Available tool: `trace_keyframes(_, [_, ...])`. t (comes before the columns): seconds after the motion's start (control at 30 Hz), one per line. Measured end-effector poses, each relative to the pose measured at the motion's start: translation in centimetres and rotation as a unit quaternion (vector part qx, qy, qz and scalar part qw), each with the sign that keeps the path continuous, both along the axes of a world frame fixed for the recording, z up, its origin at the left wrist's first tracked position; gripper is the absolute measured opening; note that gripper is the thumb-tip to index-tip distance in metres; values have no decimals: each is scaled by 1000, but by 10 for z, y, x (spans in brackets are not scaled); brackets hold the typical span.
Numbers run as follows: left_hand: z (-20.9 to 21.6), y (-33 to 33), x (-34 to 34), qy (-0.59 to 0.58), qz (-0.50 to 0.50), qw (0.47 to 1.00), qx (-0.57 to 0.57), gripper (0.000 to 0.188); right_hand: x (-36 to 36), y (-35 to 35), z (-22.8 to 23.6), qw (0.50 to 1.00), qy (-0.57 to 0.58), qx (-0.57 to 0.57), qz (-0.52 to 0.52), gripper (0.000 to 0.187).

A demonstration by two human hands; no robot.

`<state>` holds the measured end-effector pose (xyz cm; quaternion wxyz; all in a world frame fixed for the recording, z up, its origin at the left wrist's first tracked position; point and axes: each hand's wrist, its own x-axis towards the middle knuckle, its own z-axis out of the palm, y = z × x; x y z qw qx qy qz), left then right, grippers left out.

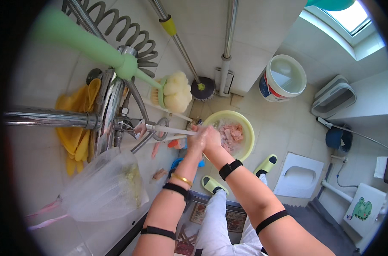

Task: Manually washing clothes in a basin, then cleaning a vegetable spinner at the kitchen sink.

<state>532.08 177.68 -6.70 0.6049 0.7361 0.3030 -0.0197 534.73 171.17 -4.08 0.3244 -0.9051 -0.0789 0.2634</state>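
My left hand (195,144) and my right hand (212,139) are pressed together, fingers closed, above the near left rim of a pale yellow basin (250,147). A white stream of water (174,130) runs from the chrome faucet (127,124) onto them. Whatever the fingers may hold is hidden. Inside the basin lie wet, pinkish clumps (231,133) in splashing water; I cannot tell whether they are meat or something else. Black bands circle both arms, and a gold bangle sits on my left wrist.
A green-handled brush with a cream sponge head (177,91) hangs close above. Yellow rubber gloves (77,123) and a white mesh bag (106,187) hang at left. Mops (201,87) lean beyond. A white bucket (283,79) stands far right, a squat toilet (298,175) nearer.
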Motion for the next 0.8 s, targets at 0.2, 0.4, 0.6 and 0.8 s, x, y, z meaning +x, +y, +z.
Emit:
trace_keyframes(0.2, [15,9,22,107,142,878,-444,35,1,-1,-5,755,240,511,-333,14])
trace_keyframes(0.4, [42,-17,20,-99,183,728,-653,34,-7,-6,-22,416,391,708,-416,22])
trace_keyframes(0.6, [22,-8,28,19,-118,960,-253,38,-12,2,-2,452,409,684,-401,33])
trace_keyframes(0.8, [10,17,23,-128,-239,955,120,42,3,18,4,510,447,619,-397,44])
